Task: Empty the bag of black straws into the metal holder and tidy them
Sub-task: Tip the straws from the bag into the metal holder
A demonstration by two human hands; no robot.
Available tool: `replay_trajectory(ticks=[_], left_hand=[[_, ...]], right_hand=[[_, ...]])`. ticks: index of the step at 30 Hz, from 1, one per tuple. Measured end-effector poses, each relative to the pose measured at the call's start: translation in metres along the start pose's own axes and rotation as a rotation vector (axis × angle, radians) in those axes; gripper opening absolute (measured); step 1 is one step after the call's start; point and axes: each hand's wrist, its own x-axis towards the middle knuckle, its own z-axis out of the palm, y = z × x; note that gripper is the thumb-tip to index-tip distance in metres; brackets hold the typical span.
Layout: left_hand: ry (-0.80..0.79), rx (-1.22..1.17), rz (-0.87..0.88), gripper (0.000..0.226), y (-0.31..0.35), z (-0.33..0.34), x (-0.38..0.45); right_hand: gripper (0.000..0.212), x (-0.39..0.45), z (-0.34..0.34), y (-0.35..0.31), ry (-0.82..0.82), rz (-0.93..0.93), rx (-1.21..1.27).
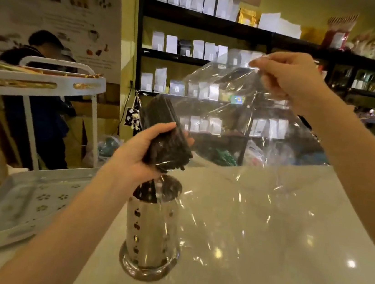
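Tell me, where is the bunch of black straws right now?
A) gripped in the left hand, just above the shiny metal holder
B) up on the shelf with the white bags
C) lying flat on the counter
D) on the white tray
A: the left hand grips the black straws right above the metal holder, while the right hand lifts the clear bag.

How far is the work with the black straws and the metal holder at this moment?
Done: some black straws already stand inside the metal holder on the counter. In hand: the left hand grips the bundle of straws just above the holder's mouth, while the right hand lifts the clear bag by its top end. Left: lower the bundle in, take the bag away, tidy the straws.
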Motion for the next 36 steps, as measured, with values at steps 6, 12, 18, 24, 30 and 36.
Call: replay_trajectory(ticks=[6, 12, 18, 24, 30, 36], left_hand=[[0.063, 0.087, -0.022, 0.067, 0.032, -0.041, 0.045], [0.1, 0.195, 0.015, 0.071, 0.062, -0.053, 0.091], [0.165, 0.357, 0.099, 0.041, 0.084, -0.047, 0.128], [0.148, 0.379, 0.093, 0.015, 0.08, -0.054, 0.157], [0.099, 0.333, 0.085, 0.015, 0.062, -0.064, 0.161], [0.07, 0.412, 0.172, 0.036, 0.06, -0.068, 0.15]], right_hand=[[0.024, 0.026, 0.035, 0.034, -0.018, 0.105, 0.048], [0.016, 0.06, 0.054, 0.065, 0.025, 0.11, 0.126], [0.02, 0.083, 0.063, 0.081, 0.083, 0.069, 0.153], [0.021, 0.089, 0.072, 0.094, 0.134, 0.024, 0.168], [0.017, 0.077, 0.077, 0.105, 0.163, -0.016, 0.172], [0.015, 0.063, 0.078, 0.107, 0.208, -0.045, 0.18]])
